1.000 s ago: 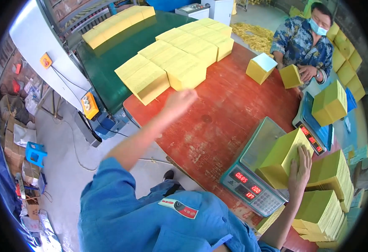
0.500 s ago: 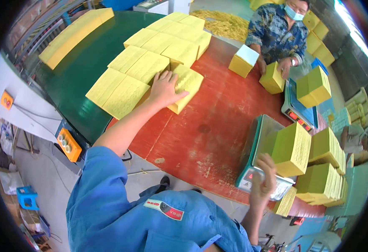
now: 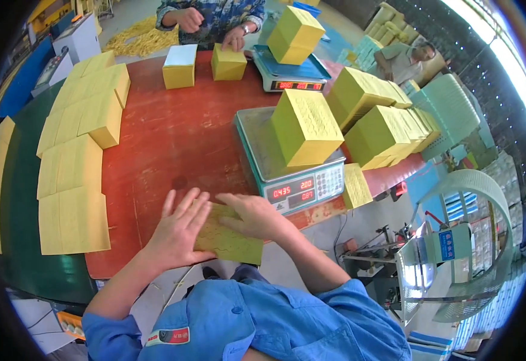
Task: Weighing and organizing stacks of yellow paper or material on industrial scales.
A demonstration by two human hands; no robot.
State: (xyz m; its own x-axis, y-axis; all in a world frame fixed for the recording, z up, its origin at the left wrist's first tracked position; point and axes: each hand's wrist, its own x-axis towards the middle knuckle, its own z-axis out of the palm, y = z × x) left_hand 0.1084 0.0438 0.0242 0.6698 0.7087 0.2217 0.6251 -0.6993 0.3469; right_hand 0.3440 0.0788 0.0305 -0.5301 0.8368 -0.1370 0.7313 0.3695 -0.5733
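Though unclear underneath, left hand [image 3: 177, 233] palm-down.

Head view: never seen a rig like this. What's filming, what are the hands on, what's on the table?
There's no robot: a person works bare-handed, filmed by the left of two head-worn fisheye cameras looking down, so straight edges bend.

The left hand and right hand both touch a yellow block near the edge of the red tabletop; whether either grips it is hard to tell.

A scale bears another yellow block, with a second scale beyond. More yellow blocks line the left. Across the table, a co-worker's hand touches one too.
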